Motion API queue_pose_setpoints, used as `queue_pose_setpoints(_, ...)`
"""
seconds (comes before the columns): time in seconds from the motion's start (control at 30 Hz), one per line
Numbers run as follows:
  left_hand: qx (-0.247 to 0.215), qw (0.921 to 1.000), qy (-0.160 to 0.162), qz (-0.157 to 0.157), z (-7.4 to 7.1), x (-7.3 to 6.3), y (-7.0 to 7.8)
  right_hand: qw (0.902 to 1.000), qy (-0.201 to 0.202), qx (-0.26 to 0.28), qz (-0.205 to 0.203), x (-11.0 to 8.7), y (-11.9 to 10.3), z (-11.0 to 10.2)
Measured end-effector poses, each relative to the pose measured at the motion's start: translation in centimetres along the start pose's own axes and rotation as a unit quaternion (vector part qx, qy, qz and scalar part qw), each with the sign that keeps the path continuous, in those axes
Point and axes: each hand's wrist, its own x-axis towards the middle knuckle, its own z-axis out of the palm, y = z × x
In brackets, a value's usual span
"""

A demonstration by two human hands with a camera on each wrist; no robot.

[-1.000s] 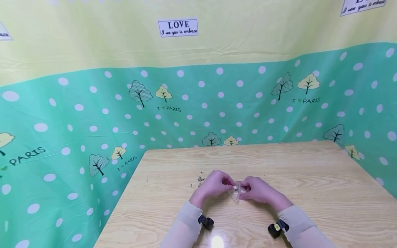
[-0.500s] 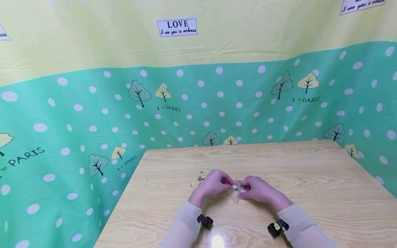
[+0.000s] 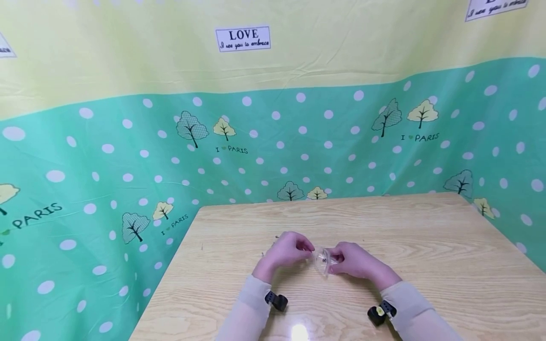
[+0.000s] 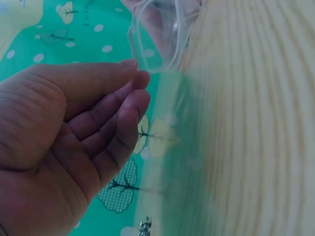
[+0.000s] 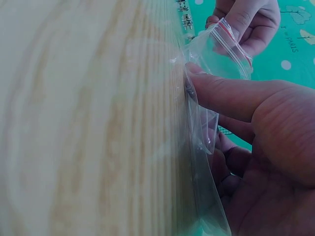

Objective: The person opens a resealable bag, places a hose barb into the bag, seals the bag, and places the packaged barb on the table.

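My right hand (image 3: 356, 261) pinches a small clear zip bag (image 3: 320, 265) over the wooden table, thumb in front and fingers behind. A small dark piece shows inside it in the head view. The bag's mouth, with a red zip line (image 5: 226, 32), faces my left hand. In the left wrist view the mouth (image 4: 157, 69) stands rounded and spread. Close beside it is my left hand (image 3: 285, 251), thumb and fingers loosely bent together, with nothing showing between them. Small metal pieces (image 5: 187, 20) lie on the table beyond, mostly hidden behind my left hand in the head view.
The light wooden table (image 3: 384, 222) reaches back to a green and yellow patterned cloth (image 3: 239, 132). A loose small piece (image 3: 262, 255) lies left of my left hand. Each wrist wears a black strapped device (image 3: 377, 315).
My left hand has drawn back a little to the left, over the small metal pieces. More of the bag's mouth shows and looks wider. My right hand stays nearly still.
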Motion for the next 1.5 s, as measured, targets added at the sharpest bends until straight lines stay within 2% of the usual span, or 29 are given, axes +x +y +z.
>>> queue_pose_setpoints(0.33,-0.008,0.9994,0.024,-0.023,-2.1,-0.7,-1.2,1.0000,0.001,-0.002,0.003,0.2,-0.1,0.2)
queue_pose_setpoints(0.8,-0.015,0.9979,0.046,-0.043,-4.7,-1.8,-2.3,0.9993,0.012,0.014,0.032,-0.2,-0.5,0.4)
queue_pose_setpoints(1.23,-0.021,0.9977,0.044,-0.047,-6.3,-3.3,-4.8,0.9997,0.008,0.015,0.017,-0.4,-0.3,0.3)
queue_pose_setpoints(1.5,-0.039,0.9948,0.036,-0.087,-7.3,-4.0,-5.9,0.9998,0.006,0.009,0.017,-0.2,-0.4,0.2)
